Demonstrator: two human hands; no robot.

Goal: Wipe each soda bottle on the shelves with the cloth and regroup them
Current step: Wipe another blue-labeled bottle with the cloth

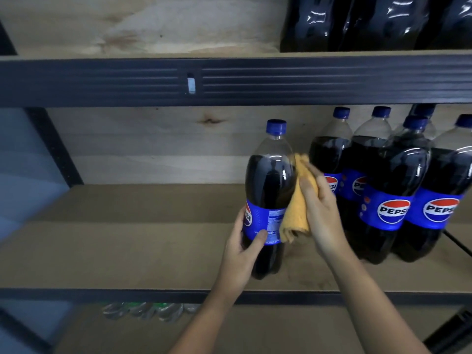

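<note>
A large Pepsi bottle (269, 180) with a blue cap stands upright on the middle shelf (127, 251), apart from the others. My left hand (242, 254) grips it low, thumb on the blue label. My right hand (321, 213) holds a yellow cloth (297, 213) and presses it against the bottle's right side. Several more Pepsi bottles (390, 195) stand grouped on the same shelf to the right, right behind my right hand.
A dark metal beam (229, 80) carries the upper shelf, where dark bottles (370, 24) stand at the right. Below the front rail (127, 295), clear and green bottle tops (150, 311) show on the lower shelf. A dark upright (55, 146) is at the left.
</note>
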